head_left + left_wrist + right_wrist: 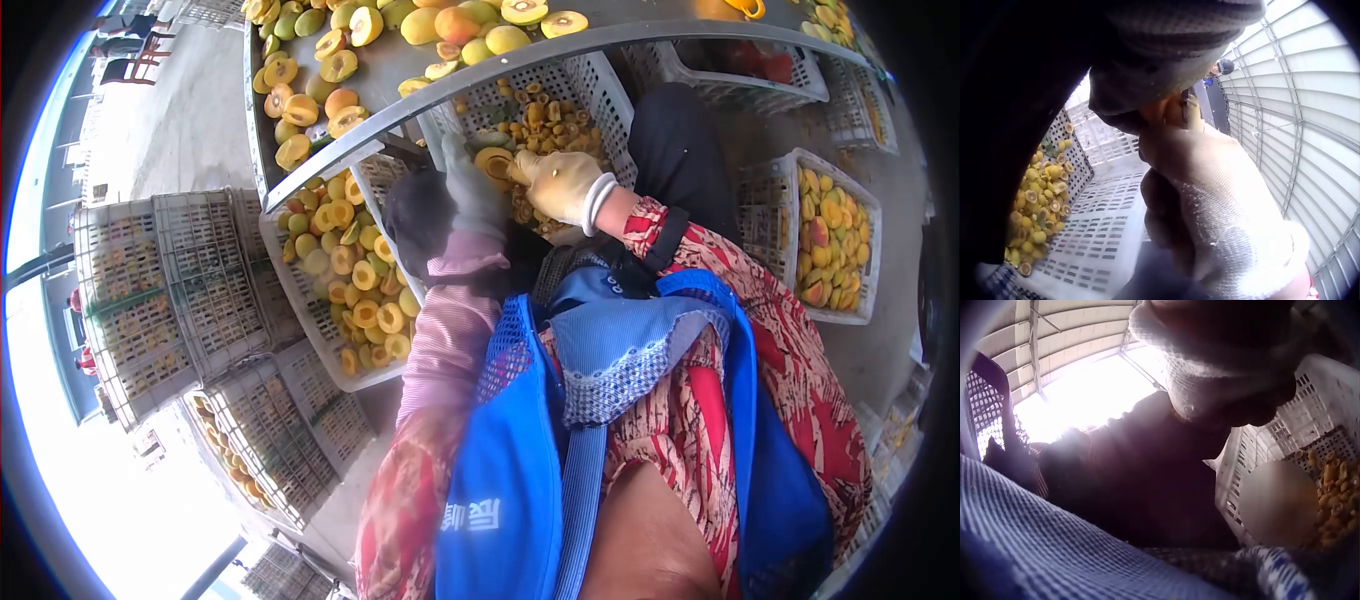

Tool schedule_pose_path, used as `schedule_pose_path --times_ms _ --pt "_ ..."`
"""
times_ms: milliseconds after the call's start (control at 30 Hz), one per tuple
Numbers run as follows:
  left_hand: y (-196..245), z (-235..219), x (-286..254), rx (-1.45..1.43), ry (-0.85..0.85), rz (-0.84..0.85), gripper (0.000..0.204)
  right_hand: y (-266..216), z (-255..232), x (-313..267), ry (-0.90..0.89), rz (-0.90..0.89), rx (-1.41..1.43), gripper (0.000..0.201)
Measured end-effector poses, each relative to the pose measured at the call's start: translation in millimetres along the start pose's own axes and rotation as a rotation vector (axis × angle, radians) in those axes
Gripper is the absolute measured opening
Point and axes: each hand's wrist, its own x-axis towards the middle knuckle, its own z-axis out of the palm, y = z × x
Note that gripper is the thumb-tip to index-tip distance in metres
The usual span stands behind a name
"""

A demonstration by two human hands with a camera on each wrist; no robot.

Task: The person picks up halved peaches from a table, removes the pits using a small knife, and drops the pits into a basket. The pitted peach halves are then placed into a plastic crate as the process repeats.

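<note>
A yellow peach half (493, 165) sits between my two gloved hands, over a white crate (605, 90) of small brown-yellow pits (545, 115). My left hand (472, 190), blurred in the head view, holds the fruit; its dark gloved fingers bend over the orange flesh (1159, 112) in the left wrist view. From the other side my right hand (565, 188), in a pale glove with a white cuff, meets the fruit with its fingers curled. A thin metal tool (1186, 103) stands out of that fist against the flesh. Its handle is hidden.
A metal-edged table (390, 72) with many halved peaches curves across the front. Close on the left stands a crate (350, 382) of peach halves. Stacked crates (130, 290) rise farther left. Another crate (868, 315) of fruit stands at the right, past my knee (680, 150).
</note>
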Motion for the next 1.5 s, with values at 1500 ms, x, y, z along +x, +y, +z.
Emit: schedule_pose_path --times_ms 1500 --pt "148 35 15 0.557 -0.140 0.556 0.015 -23 -30 35 0.071 -0.055 1.569 0.029"
